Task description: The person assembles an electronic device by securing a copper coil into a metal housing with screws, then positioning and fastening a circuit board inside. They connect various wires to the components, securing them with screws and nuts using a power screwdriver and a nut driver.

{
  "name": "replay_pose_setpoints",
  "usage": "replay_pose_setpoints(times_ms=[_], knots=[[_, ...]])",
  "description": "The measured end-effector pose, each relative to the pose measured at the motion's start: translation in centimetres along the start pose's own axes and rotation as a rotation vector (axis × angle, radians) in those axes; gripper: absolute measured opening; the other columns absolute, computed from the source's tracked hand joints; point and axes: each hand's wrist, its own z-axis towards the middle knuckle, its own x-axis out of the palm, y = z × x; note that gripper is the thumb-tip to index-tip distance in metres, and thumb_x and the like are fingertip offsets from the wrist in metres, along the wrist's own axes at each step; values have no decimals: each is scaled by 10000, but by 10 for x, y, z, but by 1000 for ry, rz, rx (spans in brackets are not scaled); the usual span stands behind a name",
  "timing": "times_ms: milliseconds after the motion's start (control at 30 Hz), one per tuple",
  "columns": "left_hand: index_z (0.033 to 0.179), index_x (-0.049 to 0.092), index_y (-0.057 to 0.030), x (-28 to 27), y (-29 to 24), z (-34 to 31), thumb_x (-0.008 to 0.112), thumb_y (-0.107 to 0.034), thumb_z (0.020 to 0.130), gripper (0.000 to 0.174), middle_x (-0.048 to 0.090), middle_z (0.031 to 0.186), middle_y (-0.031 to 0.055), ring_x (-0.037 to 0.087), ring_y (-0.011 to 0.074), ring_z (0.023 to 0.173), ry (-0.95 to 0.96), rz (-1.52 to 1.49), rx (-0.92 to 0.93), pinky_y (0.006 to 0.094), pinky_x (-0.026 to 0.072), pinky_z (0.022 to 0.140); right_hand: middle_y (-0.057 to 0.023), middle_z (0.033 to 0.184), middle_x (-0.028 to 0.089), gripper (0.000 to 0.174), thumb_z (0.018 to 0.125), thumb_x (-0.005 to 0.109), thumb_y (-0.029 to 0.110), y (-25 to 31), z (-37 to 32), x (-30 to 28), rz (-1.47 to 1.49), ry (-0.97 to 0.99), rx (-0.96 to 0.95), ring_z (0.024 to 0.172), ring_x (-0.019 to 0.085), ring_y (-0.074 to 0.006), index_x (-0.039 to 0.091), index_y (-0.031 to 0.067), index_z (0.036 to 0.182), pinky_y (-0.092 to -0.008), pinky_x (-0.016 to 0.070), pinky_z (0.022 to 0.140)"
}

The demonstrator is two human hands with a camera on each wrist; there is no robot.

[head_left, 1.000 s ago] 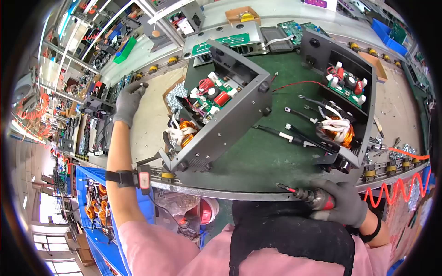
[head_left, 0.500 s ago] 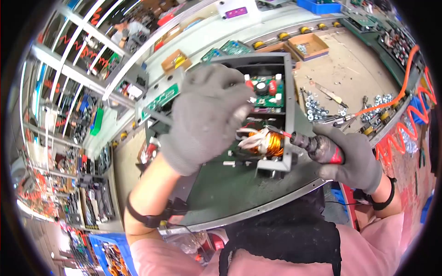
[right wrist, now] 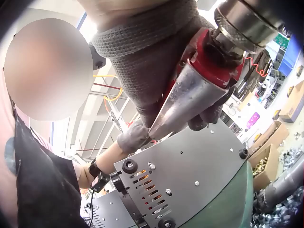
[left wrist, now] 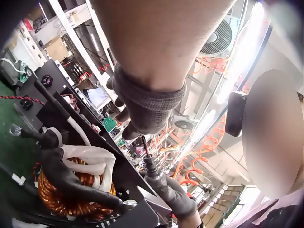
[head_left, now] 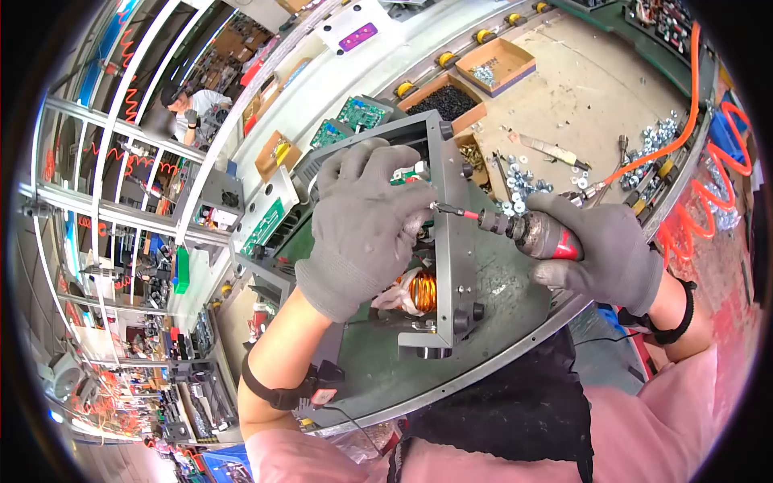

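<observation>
1. My right hand point(head_left: 604, 253), in a grey glove, is clenched round the red-and-silver driver point(head_left: 538, 235). The tool lies nearly level and points across toward my other hand.
2. The bit point(head_left: 455, 212) reaches the upper part of the side wall of the case point(head_left: 447, 270). Its tip meets the wall right beside my left thumb.
3. The grey metal case stands on edge on the green mat point(head_left: 507, 294), near the front rim of the bench. Its open side faces my left and its black knobs sit at the near end.
4. My left hand point(head_left: 362, 229), also gloved, lies over the open side of the case, with the fingers draped across the top and the thumb at the bit tip. I cannot tell whether it grasps the wall, pinches something small or only rests there. The left wrist view shows curled fingers just above the bit and nothing more.
5. Inside the case, below my left palm, sits a copper coil point(head_left: 420, 290) with white-wrapped leads. Most of what lies further in is hidden by the hand.
6. Beyond the case on the pale bench lie loose screws point(head_left: 515, 181), and further back stands a cardboard box point(head_left: 447, 101) of dark ones.
7. An orange hose point(head_left: 684, 105) runs along the right rim of the bench, just beside the scattered screws.
</observation>
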Motion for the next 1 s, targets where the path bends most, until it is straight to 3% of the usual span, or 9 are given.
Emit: replay_pose_setpoints(times_ms=[167,233,300,467,700,1000], knots=[[852,692,-157,-5,-18,14,653,-242,740,146,595,1154,54,503,297,1147,-21,388,71,487,342,967,-170,785,654,624,728,775,458,-3,4,-5,-73,22,20,737,654,-377,578,117,1212,-447,508,635],[861,700,-172,-5,-21,16,682,-254,717,167,603,1122,45,519,296,1126,-7,297,65,476,343,962,-169,806,660,623,729,775,462,-9,3,-5,49,22,6,754,656,-378,582,112,1207,-447,510,646],[873,708,-173,0,-20,17,697,-271,713,188,613,1085,43,542,294,1089,-109,110,50,460,353,950,-169,827,666,622,731,776,466,-18,-2,-2,176,25,5,770,658,-379,585,107,1201,-447,513,658],[862,723,-176,14,3,9,671,-396,814,231,628,1046,24,553,268,1080,-112,163,-27,433,364,935,-174,811,648,733,683,786,519,-37,-8,1,106,49,24,752,627,-413,568,97,1242,-427,502,638],[870,728,-193,18,-6,21,667,-447,788,274,623,1063,24,546,280,1103,-79,202,13,433,351,947,-141,769,657,575,744,755,495,-31,0,-3,122,4,-3,721,650,-367,596,139,1168,-435,499,619],[853,707,-217,14,-14,27,716,-384,714,217,619,1056,9,548,271,1096,-71,320,81,449,333,959,-125,747,657,558,758,735,508,-25,6,-2,-39,7,21,721,657,-357,587,156,1165,-435,491,617]])
